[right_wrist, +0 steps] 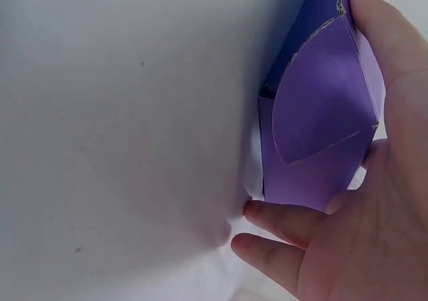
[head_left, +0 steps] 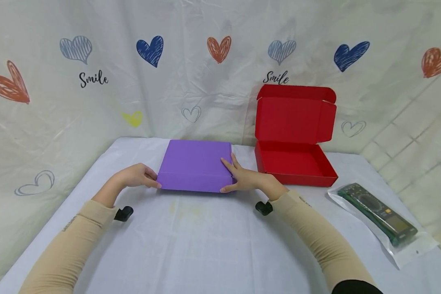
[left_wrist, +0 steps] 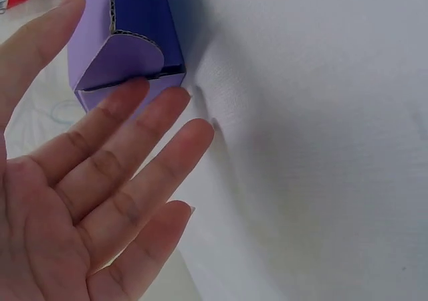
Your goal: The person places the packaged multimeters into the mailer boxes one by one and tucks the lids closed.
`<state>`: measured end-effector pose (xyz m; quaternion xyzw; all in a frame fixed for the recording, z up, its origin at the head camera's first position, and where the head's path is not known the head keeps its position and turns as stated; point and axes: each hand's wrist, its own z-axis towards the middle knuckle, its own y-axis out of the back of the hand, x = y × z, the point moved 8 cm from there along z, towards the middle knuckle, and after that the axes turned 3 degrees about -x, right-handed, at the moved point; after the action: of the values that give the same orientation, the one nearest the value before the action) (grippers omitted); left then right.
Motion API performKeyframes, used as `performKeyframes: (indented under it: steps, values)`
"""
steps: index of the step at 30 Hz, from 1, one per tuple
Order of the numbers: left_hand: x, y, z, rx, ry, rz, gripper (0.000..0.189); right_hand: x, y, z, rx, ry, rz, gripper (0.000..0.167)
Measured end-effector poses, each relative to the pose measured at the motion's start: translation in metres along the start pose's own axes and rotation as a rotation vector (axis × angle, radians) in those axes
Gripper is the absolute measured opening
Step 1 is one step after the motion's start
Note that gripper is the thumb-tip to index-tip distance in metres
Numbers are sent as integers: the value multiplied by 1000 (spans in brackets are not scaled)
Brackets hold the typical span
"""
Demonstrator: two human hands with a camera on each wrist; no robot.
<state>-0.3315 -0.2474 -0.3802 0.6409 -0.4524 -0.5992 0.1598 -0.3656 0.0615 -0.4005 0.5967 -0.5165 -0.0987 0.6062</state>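
1. Head view: a purple box [head_left: 194, 163] lies near the far edge of a table under a white cloth [head_left: 206, 245], roughly midway across, its lid down.
2. The left hand [head_left: 139, 175] is at the box's near left corner, thumb at the edge. In the left wrist view its four fingers [left_wrist: 144, 157] are fairly straight and slightly apart, the thumb well away from them; whether every fingertip touches the box, I cannot tell.
3. The right hand [head_left: 248, 179] rests against the box's right side — fingers spread, one reaching over the top, thumb at the near right corner.
4. The right wrist view shows a rounded flap [right_wrist: 328, 93] at the box's end, close to that hand, with raw cardboard along its edge.
5. To the right stands a red box [head_left: 297, 179], lid raised against the backdrop [head_left: 206, 85].
6. Nearer the person, at the right side of the table, a dark green meter [head_left: 378, 212] lies slantwise in a clear bag [head_left: 413, 251].
7. The backdrop carries drawn hearts [head_left: 150, 51] and the word "Smile" twice; both arms wear beige sleeves [head_left: 66, 249] — a small black gadget [head_left: 123, 213] shows at each wrist.
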Motion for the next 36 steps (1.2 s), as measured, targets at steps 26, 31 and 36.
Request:
performKeyframes:
  steps: [26, 31, 36]
  values:
    - [3, -8, 26, -70, -114, -244, 109, 3, 13, -38, -201, 37, -80, 93]
    - [2, -12, 35, -63, -121, -196, 118, -2, 11, -39, -215, -30, -75, 85]
    - [0, -14, 41, -68, -121, -115, 125, -1, 10, -39, -224, -35, -94, 65]
